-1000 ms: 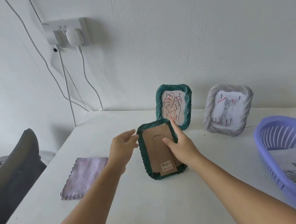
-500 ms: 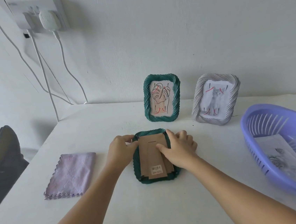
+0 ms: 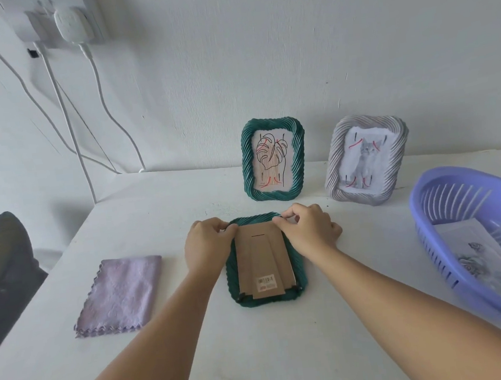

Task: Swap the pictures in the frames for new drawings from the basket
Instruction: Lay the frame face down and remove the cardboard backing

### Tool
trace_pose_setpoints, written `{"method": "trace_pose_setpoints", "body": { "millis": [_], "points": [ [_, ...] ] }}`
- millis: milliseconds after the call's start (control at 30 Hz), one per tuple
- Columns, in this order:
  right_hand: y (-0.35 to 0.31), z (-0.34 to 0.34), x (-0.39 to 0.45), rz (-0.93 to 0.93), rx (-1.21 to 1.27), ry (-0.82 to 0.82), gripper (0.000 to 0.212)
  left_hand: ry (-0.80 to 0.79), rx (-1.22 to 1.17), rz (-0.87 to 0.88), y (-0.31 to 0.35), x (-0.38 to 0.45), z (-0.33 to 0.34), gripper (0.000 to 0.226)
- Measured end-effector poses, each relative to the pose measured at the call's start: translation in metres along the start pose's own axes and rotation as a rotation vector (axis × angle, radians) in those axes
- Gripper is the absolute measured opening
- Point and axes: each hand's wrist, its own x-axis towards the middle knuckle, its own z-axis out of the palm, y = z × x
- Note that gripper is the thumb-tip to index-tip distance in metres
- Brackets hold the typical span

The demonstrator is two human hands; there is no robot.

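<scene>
A green frame [image 3: 268,300] lies face down on the white table, its brown cardboard back [image 3: 264,259] facing up. My left hand [image 3: 207,247] pinches the back's top left corner. At the top right corner my right hand [image 3: 307,230] pinches with curled fingers. A second green frame [image 3: 273,158] with a leaf drawing stands upright behind. To its right stands a grey frame [image 3: 366,159] with a cat picture. The purple basket [image 3: 425,214] at the right holds paper drawings [image 3: 485,261].
A lilac cloth [image 3: 119,295] lies flat on the table [image 3: 260,353] to the left of the frame. A dark chair back [image 3: 2,278] is at the far left. White cables [image 3: 66,122] hang from a wall socket [image 3: 55,21] above.
The frame went from tilted up to lying flat on the table. Both hands moved up to the top corners of the cardboard back.
</scene>
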Motion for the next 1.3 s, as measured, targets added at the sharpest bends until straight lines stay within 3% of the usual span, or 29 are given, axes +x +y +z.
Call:
{"method": "trace_pose_setpoints", "body": {
  "millis": [300,800,967,1100,1300],
  "points": [
    [0.003,0.011,0.002,-0.002,0.001,0.086,0.025,-0.030,-0.003,0.068,-0.016,0.008,0.002,0.018],
    [0.009,-0.004,0.005,-0.083,0.046,-0.034,0.012,-0.033,-0.013,0.078,-0.013,0.005,0.001,0.020],
    [0.036,-0.016,-0.015,-0.291,0.011,-0.052,0.047,-0.135,0.095,0.150,-0.016,-0.028,-0.025,0.062],
    [0.052,-0.017,-0.034,-0.405,-0.037,-0.046,0.056,-0.210,-0.017,0.161,-0.031,-0.050,-0.030,0.062],
    [0.043,-0.008,-0.020,-0.435,0.024,-0.037,0.056,-0.171,-0.096,0.152,-0.023,-0.043,-0.025,0.057]
  ]
}}
